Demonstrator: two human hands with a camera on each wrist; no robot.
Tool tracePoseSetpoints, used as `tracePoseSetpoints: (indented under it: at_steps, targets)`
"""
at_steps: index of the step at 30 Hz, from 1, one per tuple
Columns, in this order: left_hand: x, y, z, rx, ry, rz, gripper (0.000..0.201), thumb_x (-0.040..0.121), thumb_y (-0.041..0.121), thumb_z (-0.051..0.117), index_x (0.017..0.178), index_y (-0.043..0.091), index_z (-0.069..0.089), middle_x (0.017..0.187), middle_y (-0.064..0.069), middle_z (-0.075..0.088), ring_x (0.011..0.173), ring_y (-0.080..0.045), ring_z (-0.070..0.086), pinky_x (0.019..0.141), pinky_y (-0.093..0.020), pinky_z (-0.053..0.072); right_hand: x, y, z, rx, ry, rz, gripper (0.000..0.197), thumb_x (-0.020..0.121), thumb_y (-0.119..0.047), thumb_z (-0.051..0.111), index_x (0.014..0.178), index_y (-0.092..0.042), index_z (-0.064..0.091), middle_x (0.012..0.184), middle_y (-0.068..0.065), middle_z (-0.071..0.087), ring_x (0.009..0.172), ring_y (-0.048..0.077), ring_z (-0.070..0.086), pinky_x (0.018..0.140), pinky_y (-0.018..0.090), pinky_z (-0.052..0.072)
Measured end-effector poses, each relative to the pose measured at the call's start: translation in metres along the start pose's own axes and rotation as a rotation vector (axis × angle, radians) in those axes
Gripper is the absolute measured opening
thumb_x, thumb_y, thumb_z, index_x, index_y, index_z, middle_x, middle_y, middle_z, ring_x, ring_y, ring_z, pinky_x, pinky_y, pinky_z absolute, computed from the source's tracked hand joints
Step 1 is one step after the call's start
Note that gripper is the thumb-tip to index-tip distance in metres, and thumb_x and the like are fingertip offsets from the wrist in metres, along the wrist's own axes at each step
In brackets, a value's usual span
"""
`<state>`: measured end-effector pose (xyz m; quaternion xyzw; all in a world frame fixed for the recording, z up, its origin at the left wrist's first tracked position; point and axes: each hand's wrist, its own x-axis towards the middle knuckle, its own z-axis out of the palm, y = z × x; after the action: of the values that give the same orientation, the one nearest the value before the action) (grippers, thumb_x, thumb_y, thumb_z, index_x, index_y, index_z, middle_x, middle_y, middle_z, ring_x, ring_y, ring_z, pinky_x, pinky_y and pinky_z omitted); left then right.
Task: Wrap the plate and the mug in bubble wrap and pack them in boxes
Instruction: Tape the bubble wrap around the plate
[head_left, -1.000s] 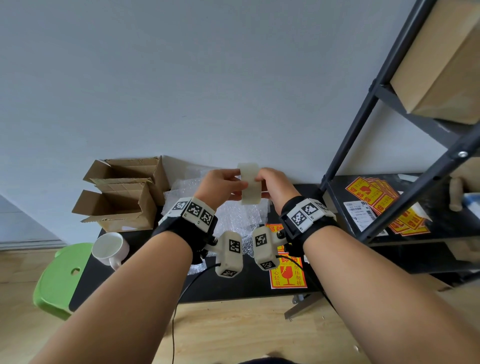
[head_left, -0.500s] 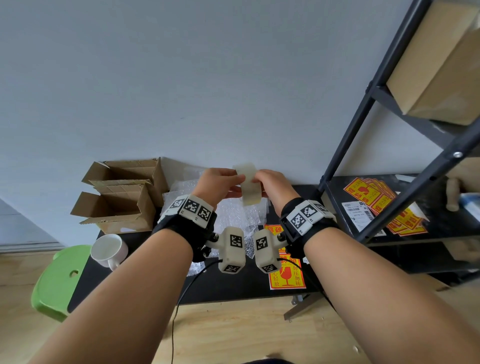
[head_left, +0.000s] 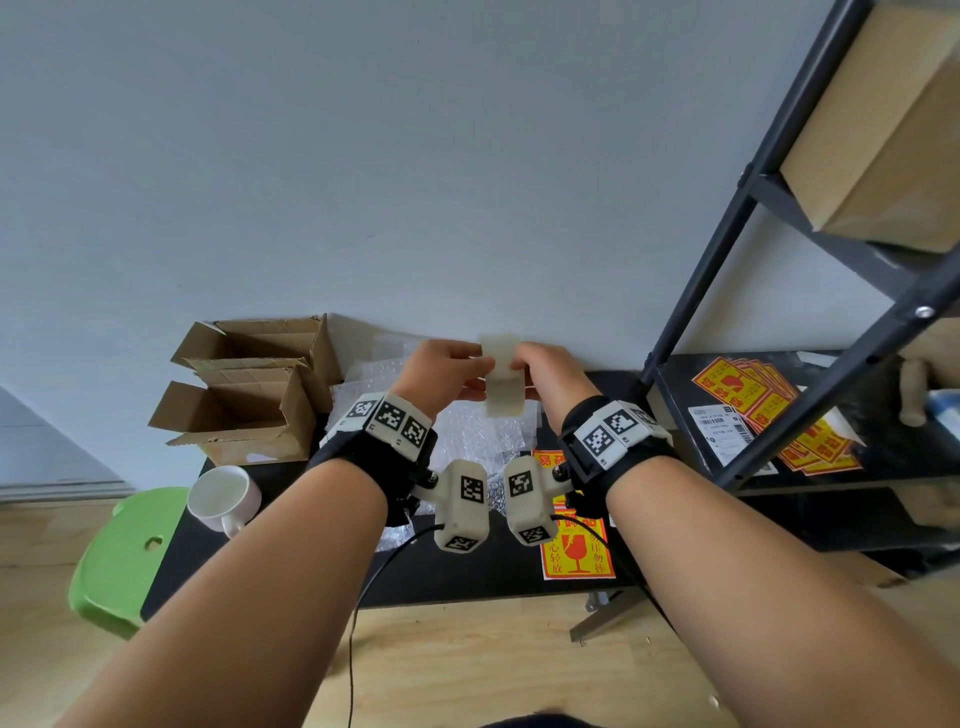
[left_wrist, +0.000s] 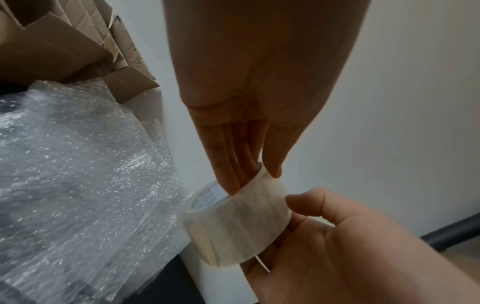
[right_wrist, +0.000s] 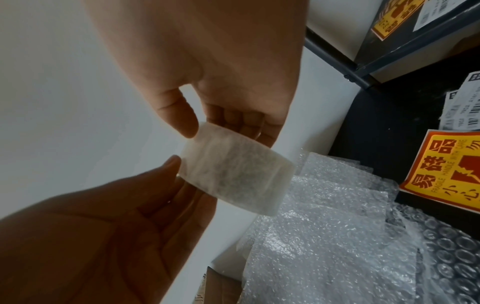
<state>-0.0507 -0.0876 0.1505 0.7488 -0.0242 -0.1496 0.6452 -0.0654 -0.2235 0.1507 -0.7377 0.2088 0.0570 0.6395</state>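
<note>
Both hands hold a roll of clear packing tape (head_left: 501, 376) up in front of the wall, above the table. My left hand (head_left: 441, 371) has its fingers inside the roll's core (left_wrist: 207, 197) and its thumb on the outside. My right hand (head_left: 548, 369) pinches the other side, thumb on the outer wrap (right_wrist: 233, 168). A white mug (head_left: 223, 496) lies on its side at the left end of the black table (head_left: 467, 577). Crumpled sheets of bubble wrap (head_left: 478, 431) lie below my hands. Two open cardboard boxes (head_left: 244, 410) stand at the back left. No plate shows.
A red and yellow fragile sticker (head_left: 576, 551) lies on the table near my right wrist. A dark metal rack (head_left: 691, 301) at right holds more stickers (head_left: 748, 395) and a cardboard box (head_left: 883, 130). A green stool (head_left: 124, 561) stands left of the table.
The tape roll has tilted and sunk slightly between my fingers. Both hands stay close together at about the same spot.
</note>
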Motion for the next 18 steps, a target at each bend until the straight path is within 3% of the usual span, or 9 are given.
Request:
tracePoseSetpoints:
  at_steps: [4,9,14,18]
  targets:
    - [0.001,0.001,0.001,-0.09,0.018,-0.062,0.02,0.089,0.001,0.063,0.109,-0.003,0.065,0.087,-0.015,0.069,0.072,-0.025,0.066,0.075,-0.033,0.06,0.002,0.0,-0.002,-0.026,0.013,0.0,0.015,0.086,-0.005,0.05,0.073,-0.01,0.055,0.087,0.011,0.055,0.086,0.026,0.055,0.085,0.039,0.05]
    - [0.002,-0.002,0.005,-0.161,0.043,-0.144,0.037,0.087,0.0,0.066,0.122,-0.004,0.055,0.088,-0.018,0.068,0.07,-0.026,0.067,0.07,-0.033,0.06,-0.001,0.004,-0.007,-0.046,-0.03,-0.027,0.012,0.085,-0.006,0.05,0.075,-0.009,0.056,0.089,0.011,0.055,0.086,0.025,0.054,0.081,0.036,0.047]
    - [0.004,-0.003,0.01,-0.195,0.078,-0.151,0.035,0.089,0.0,0.064,0.122,-0.005,0.054,0.086,-0.016,0.067,0.066,-0.024,0.067,0.063,-0.029,0.06,-0.002,0.003,-0.009,-0.098,-0.04,-0.017,0.013,0.085,-0.009,0.05,0.073,-0.012,0.055,0.086,0.009,0.055,0.084,0.025,0.053,0.078,0.034,0.044]
    - [0.007,-0.002,0.008,-0.244,0.139,-0.137,0.027,0.092,0.002,0.061,0.117,-0.006,0.056,0.082,-0.014,0.066,0.066,-0.023,0.065,0.061,-0.026,0.059,-0.004,0.004,-0.006,-0.151,-0.063,-0.009,0.013,0.082,-0.008,0.051,0.07,-0.013,0.055,0.087,0.01,0.055,0.086,0.026,0.052,0.083,0.04,0.046]
